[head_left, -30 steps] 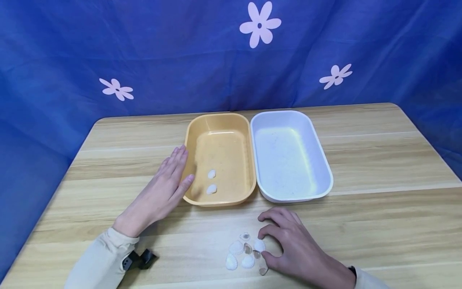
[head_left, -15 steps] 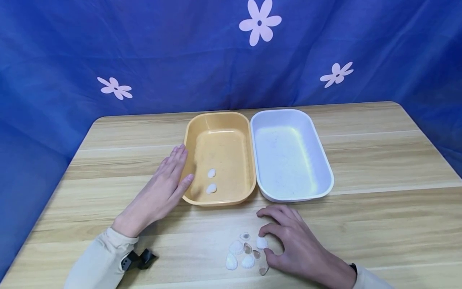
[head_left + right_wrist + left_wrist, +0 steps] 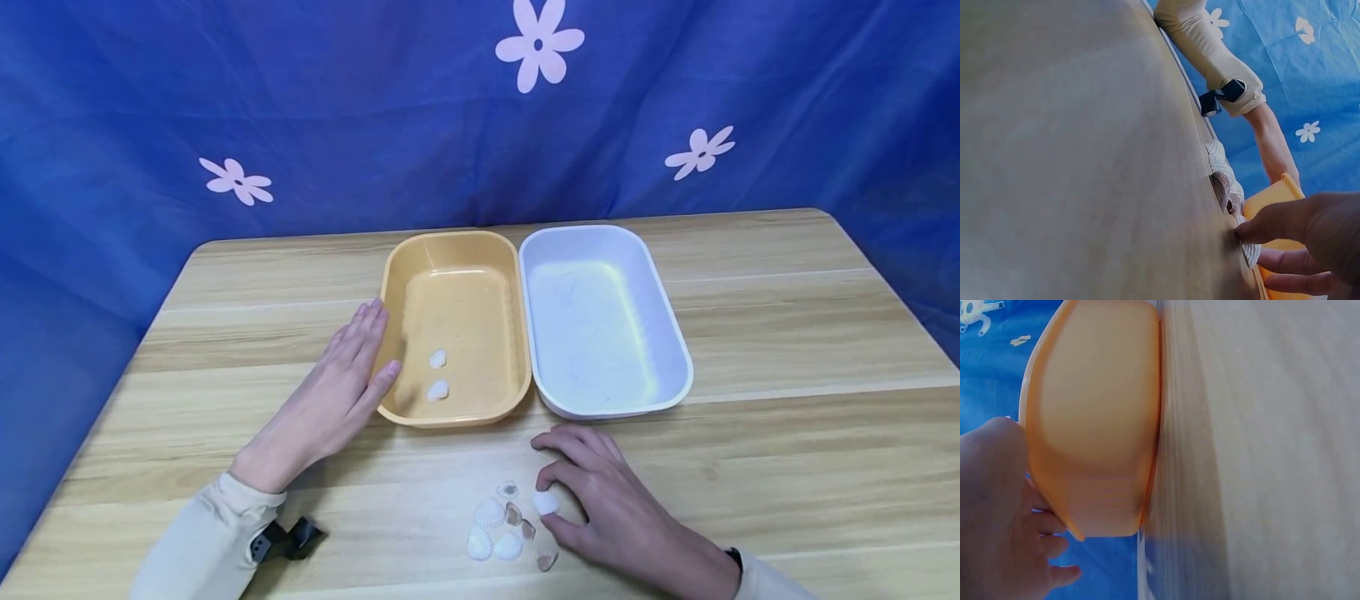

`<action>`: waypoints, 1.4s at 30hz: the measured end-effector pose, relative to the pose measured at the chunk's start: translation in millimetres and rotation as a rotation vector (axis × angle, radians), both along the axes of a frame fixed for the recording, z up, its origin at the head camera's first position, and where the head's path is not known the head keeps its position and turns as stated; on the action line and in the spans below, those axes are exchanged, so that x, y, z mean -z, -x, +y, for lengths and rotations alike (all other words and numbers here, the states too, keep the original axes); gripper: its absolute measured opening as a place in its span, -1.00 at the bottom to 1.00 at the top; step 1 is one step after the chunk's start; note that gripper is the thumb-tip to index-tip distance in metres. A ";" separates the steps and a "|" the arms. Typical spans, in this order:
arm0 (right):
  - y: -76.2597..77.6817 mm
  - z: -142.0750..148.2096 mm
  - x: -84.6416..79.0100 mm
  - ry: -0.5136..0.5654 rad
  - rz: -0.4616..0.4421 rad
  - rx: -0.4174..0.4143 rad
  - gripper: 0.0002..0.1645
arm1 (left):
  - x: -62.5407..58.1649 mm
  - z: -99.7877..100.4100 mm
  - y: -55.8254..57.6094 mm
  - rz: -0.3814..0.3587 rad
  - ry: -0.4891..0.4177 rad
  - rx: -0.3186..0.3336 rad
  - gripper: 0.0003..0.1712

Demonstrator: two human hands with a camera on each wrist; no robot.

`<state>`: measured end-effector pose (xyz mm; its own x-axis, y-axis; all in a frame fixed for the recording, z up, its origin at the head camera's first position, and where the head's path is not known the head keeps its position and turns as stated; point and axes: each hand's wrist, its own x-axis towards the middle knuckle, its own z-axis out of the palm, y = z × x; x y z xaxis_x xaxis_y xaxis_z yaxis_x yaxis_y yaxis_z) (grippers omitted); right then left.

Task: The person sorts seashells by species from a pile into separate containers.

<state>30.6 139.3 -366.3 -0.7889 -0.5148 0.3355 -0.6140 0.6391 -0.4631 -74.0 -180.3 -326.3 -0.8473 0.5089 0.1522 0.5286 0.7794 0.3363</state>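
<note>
Thumb and index finger of my right hand (image 3: pixel 618 508) pinch a white ribbed seashell (image 3: pixel 547 502) at the right side of a small group of shells. In the right wrist view the same seashell (image 3: pixel 1250 249) shows close to the tabletop. White shells (image 3: pixel 480 543) and smaller brownish shells (image 3: pixel 528 530) lie just left of that hand. Fingers straight, my left hand (image 3: pixel 322 408) rests against the left rim of the yellow-orange tray (image 3: pixel 465 317). Inside this tray lie two white shells (image 3: pixel 438 391). In the left wrist view the tray (image 3: pixel 1097 394) hides part of the fingers.
A white tray (image 3: pixel 592 333) stands close against the yellow-orange tray's right side. Both are on a wood-grain table (image 3: pixel 810 333). Behind the table hangs a blue cloth (image 3: pixel 375 108) with white flowers.
The right fingers have closed on the white shell and shifted it slightly right, away from the brownish shells. My left hand has stayed at the tray.
</note>
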 end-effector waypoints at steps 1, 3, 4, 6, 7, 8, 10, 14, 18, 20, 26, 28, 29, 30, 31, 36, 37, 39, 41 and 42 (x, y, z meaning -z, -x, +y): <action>-0.4 -0.1 -0.2 0.005 -0.008 -0.006 -0.68 | 0.4 0.1 -0.1 -0.002 0.000 0.000 -0.26; -1.0 -0.4 -0.7 0.017 -0.023 -0.021 -0.67 | 1.2 0.3 0.0 -0.004 0.002 -0.002 -0.26; -1.3 -0.5 -0.9 0.022 -0.026 -0.027 -0.66 | 1.4 0.4 0.3 -0.004 0.001 -0.001 -0.26; -1.7 -0.5 -2.2 0.027 -0.039 -0.035 -0.65 | 1.5 0.3 0.6 -0.004 0.005 -0.002 -0.26; -1.7 -0.3 -3.5 0.030 -0.044 -0.037 -0.64 | 1.4 0.6 1.0 -0.003 0.007 -0.001 -0.26; -1.5 0.0 -5.2 0.034 -0.046 -0.037 -0.64 | 1.1 0.9 1.4 -0.004 0.008 0.000 -0.26; -0.6 0.4 -9.7 0.039 -0.039 -0.039 -0.63 | 0.4 1.7 2.1 -0.007 0.012 0.002 -0.26; 4.5 -1.8 -25.1 0.071 0.000 -0.081 -0.63 | -0.7 1.5 2.1 -0.011 0.028 0.000 -0.26; 12.1 -8.4 -45.7 0.105 0.031 -0.162 -0.64 | -1.5 0.5 1.8 0.002 0.038 0.000 -0.26; 16.2 -12.6 -55.4 0.121 0.044 -0.193 -0.66 | -1.6 0.0 1.4 0.004 0.037 0.000 -0.26; 31.7 -26.2 -74.9 0.136 0.024 -0.163 -0.71 | -0.8 -1.8 0.1 -0.001 0.040 -0.005 -0.26; 37.7 -30.9 -77.2 0.126 -0.013 -0.131 -0.74 | -0.4 -1.9 0.1 0.001 0.040 -0.005 -0.26; 40.6 -33.4 -77.7 0.119 -0.035 -0.114 -0.76 | -0.3 -1.8 0.2 0.002 0.039 -0.004 -0.26; 43.4 -36.0 -77.7 0.110 -0.050 -0.098 -0.77 | -0.3 -1.6 0.4 0.002 0.039 -0.003 -0.27; 45.9 -38.5 -77.2 0.100 -0.065 -0.080 -0.79 | -0.2 -1.4 0.5 0.003 0.038 -0.002 -0.27; 57.3 -50.4 -72.4 0.072 -0.059 -0.007 -0.79 | 0.0 -0.4 1.4 0.006 0.036 0.002 -0.26; 59.3 -52.3 -71.8 0.073 -0.058 0.006 -0.79 | -0.1 -0.3 1.5 0.007 0.036 0.001 -0.26; 63.3 -55.8 -71.5 0.084 -0.066 0.030 -0.79 | -0.2 -0.3 1.7 0.008 0.038 0.002 -0.26; 67.7 -59.5 -72.3 0.099 -0.081 0.048 -0.80 | -0.7 -0.4 2.0 0.011 0.038 0.002 -0.26; 70.1 -61.4 -73.0 0.105 -0.091 0.056 -0.81 | -0.9 -0.5 2.1 0.014 0.038 0.001 -0.26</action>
<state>-39.6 77.9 -293.3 -0.8451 -0.4351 0.3107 -0.5311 0.6166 -0.5812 -76.1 -180.8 -325.4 -0.8445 0.5157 0.1444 0.5340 0.7906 0.2996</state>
